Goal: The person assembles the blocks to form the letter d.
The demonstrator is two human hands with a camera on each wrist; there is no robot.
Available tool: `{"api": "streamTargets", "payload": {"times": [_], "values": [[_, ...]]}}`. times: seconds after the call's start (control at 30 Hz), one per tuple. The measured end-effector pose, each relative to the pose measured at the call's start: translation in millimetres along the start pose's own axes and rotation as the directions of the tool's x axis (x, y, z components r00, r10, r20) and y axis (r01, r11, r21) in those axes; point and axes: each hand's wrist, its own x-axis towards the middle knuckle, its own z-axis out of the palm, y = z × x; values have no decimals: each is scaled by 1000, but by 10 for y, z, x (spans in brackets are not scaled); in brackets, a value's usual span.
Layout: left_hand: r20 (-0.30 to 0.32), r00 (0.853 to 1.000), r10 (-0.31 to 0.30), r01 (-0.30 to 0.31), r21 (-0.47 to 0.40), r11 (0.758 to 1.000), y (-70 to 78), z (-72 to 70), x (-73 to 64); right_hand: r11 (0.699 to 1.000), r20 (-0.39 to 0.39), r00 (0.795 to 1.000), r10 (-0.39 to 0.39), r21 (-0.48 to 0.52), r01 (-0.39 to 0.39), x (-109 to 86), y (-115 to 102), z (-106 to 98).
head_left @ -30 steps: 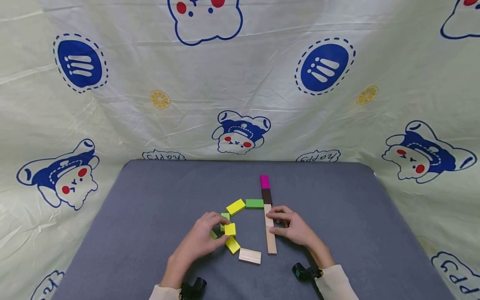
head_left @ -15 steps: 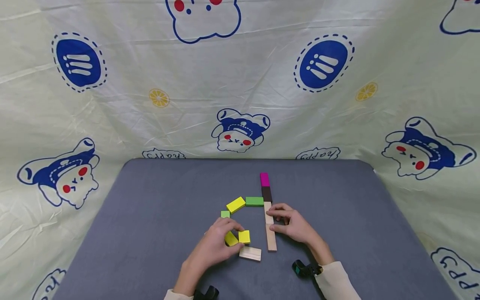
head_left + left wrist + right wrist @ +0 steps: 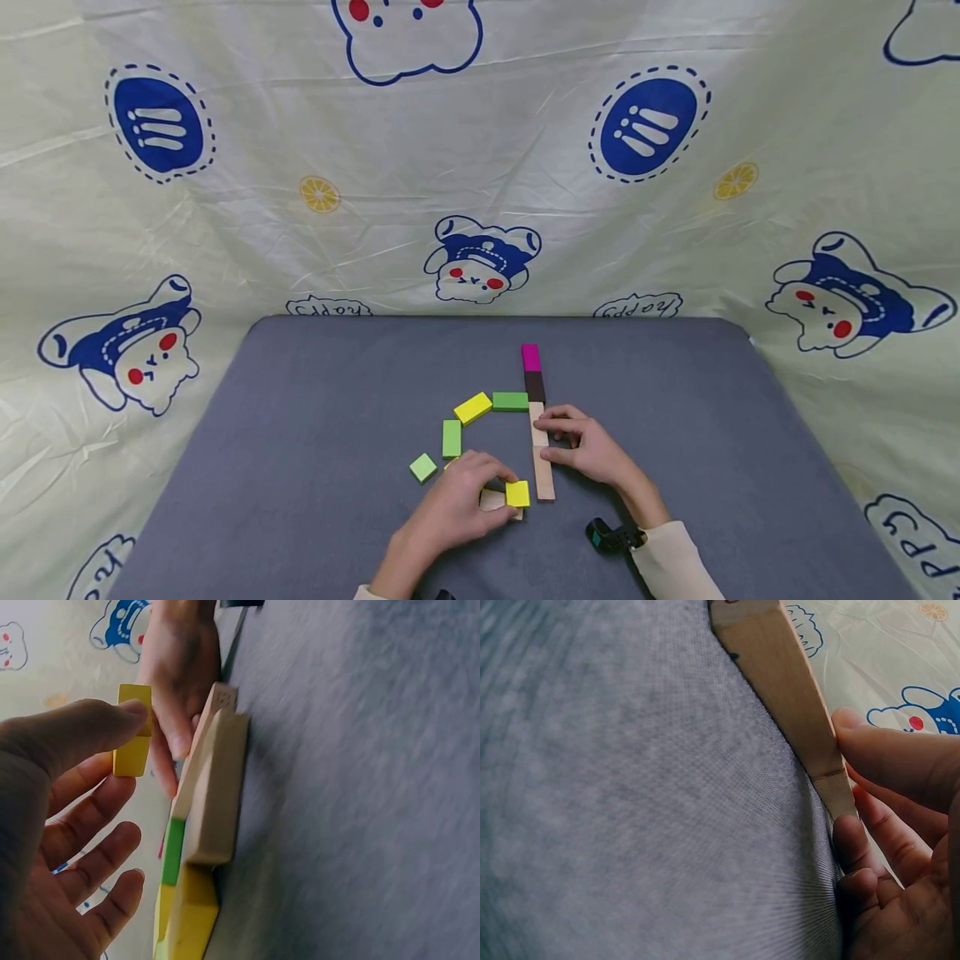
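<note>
My left hand (image 3: 461, 500) pinches a yellow block (image 3: 517, 493) between thumb and fingers. In the left wrist view, that yellow block (image 3: 132, 759) is held off the table. Below it a pale wooden block (image 3: 492, 501) lies partly covered by the hand. Another yellow block (image 3: 193, 915) joins that one's end and is almost hidden in the head view. My right hand (image 3: 581, 446) touches the side of two wooden blocks (image 3: 543, 477) lying end to end. Its thumb and fingertips rest against their right edge, as the right wrist view of the wooden block (image 3: 784, 682) shows.
Beyond the wooden blocks, a dark brown block (image 3: 534, 387) and a magenta block (image 3: 530, 357) continue the line. A green block (image 3: 510, 402), a yellow block (image 3: 472, 408) and a light green block (image 3: 452, 439) curve leftward. One small light green block (image 3: 423, 467) lies apart on the grey tabletop (image 3: 300, 467).
My left hand has carried the yellow block right and nearer to me, from above the left blocks to over the pale wooden block. My right hand has stayed at the wooden row.
</note>
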Motion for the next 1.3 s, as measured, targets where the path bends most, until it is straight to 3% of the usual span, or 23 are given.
{"api": "streamTargets", "payload": {"times": [0.2, 0.47, 0.93, 1.17, 1.3], "values": [[8, 999, 43, -43, 28, 999, 18, 104, 27, 1000, 0, 1000, 14, -8, -14, -5, 6, 6], [45, 997, 54, -57, 63, 996, 45, 193, 60, 1000, 0, 1000, 24, -8, -24, 3, 33, 8], [113, 993, -35, 15, 179, 984, 79, 302, 110, 1000, 6, 1000, 17, -3, -17, 5, 43, 9], [96, 995, -26, 10, 168, 986, 79, 310, 121, 1000, -2, 1000, 18, 0, -18, -5, 33, 0], [17, 1000, -1, -2, 137, 991, 53, 241, 81, 1000, 1, 1000, 19, -15, -19, -13, 30, 6]]}}
